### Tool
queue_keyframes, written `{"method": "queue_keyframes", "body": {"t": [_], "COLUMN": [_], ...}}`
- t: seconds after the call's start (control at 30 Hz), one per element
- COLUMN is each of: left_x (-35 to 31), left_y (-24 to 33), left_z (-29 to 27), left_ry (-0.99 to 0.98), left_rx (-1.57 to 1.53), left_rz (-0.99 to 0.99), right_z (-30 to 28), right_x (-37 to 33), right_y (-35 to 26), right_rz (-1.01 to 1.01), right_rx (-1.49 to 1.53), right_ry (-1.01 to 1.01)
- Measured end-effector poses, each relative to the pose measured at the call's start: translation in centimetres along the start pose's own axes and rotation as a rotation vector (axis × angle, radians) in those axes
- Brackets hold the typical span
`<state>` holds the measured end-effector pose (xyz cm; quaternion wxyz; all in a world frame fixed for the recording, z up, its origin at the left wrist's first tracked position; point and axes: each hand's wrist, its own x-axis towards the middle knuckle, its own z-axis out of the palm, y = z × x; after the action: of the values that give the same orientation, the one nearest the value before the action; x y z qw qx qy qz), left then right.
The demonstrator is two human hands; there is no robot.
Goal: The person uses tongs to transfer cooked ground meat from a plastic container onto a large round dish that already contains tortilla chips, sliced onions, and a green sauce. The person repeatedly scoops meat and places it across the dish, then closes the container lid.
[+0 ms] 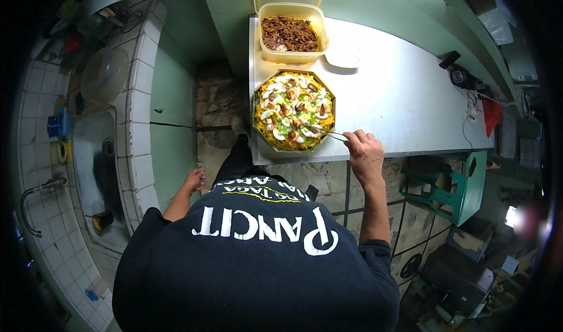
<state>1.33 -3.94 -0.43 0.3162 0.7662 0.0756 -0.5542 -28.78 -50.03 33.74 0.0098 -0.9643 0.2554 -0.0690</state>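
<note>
My right hand (365, 151) is closed around the handle end of thin metal tongs (332, 134). The tips of the tongs reach into the food in an octagonal tray (334, 106) at the table's near left corner. In that tray lies a noodle dish (293, 110) topped with sliced boiled egg, chopped greens and brown pieces. Whether the tips grip a piece is too small to tell. Low beside my body, over the floor gap, hangs my left hand (194, 180), its fingers loosely bent and apart, holding nothing.
Behind the tray stands a plastic tub (321, 15) of dark brown pieces (290, 34), its lid leaning on the wall. A white lid or plate (343, 58) lies beside it on the white table (399, 91). A tiled sink (99, 156) is left; a green stool (440, 191) is right.
</note>
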Motion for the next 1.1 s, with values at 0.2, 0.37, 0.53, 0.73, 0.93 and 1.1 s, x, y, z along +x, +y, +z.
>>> {"method": "queue_keyframes", "body": {"t": [0.2,0.37,0.53,0.73,0.93,1.1], "left_x": [-2.4,-2.4,-0.6,0.5,0.8,0.0], "left_y": [3.1,2.8,0.5,0.1,2.2,3.2], "left_z": [0.6,0.6,0.2,0.0,0.5,0.7], "left_ry": [0.008,0.017,-0.011,-0.011,-0.017,-0.020], "left_rx": [0.033,0.043,-0.031,-0.018,0.051,0.015], "left_rz": [-0.021,-0.035,0.004,0.022,0.041,0.092], "right_z": [2.2,2.1,0.4,-2.0,0.8,8.1], "right_x": [0.8,0.5,0.1,1.6,7.3,13.4], "right_y": [-0.6,0.0,0.5,-1.0,-7.4,-12.5], "right_rz": [-0.071,-0.040,0.018,0.012,-0.089,-0.066], "right_rx": [-0.075,-0.019,0.048,0.195,0.617,0.400], "right_ry": [0.029,0.002,-0.007,0.139,0.458,0.296]}}
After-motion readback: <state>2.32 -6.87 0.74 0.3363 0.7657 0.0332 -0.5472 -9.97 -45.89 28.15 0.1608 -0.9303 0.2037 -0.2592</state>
